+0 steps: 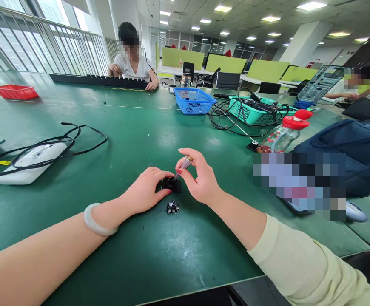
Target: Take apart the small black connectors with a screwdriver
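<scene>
Angled in, nearly meeting

From over here: L forearm slants in, L hand back up, thumb & index curved w/ gap betw. R forearm opp., R hand a bit higher, thumb & fingers pinched.

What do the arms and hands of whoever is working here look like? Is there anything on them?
They're a person's two bare hands, no gloves. The left hand has a smooth, pale, rounded bangle at its wrist, and no sleeve shows on that arm. The right hand has red polish on its thumbnail; a loose, creased pale-yellow sleeve covers part of that arm.
</scene>
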Available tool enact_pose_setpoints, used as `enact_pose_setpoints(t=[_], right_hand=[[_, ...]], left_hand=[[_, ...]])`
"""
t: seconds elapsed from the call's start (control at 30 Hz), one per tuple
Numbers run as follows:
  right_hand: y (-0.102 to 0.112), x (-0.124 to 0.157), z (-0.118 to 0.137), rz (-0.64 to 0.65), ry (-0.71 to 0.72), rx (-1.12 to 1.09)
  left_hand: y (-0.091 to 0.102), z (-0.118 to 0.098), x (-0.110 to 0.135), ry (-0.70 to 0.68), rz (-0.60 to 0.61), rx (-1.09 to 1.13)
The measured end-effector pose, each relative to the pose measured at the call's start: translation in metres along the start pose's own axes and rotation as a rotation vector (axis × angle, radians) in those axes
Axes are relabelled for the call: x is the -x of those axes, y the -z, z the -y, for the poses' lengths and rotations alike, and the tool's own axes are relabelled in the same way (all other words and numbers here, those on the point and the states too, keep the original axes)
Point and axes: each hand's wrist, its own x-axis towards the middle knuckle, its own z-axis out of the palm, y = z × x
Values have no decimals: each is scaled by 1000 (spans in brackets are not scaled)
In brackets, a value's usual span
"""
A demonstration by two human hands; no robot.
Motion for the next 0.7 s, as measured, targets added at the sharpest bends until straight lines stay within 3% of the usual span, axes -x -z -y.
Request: enact_pose_setpoints(t=[0.23, 0.47, 0.57, 0.7], right_hand=[[-1, -1, -12, -81, -169, -48], [-6, 0, -24, -186, -307, -305], [-5, 0, -20, -125, -271, -286], [-1, -1, -10, -19, -104, -89]], left_hand=[[0, 1, 1, -16, -19, -19], [0, 1, 1, -8, -3, -30], [0, 1, 1, -24, -16, -26], [-1, 3, 1, -33, -26, -16]])
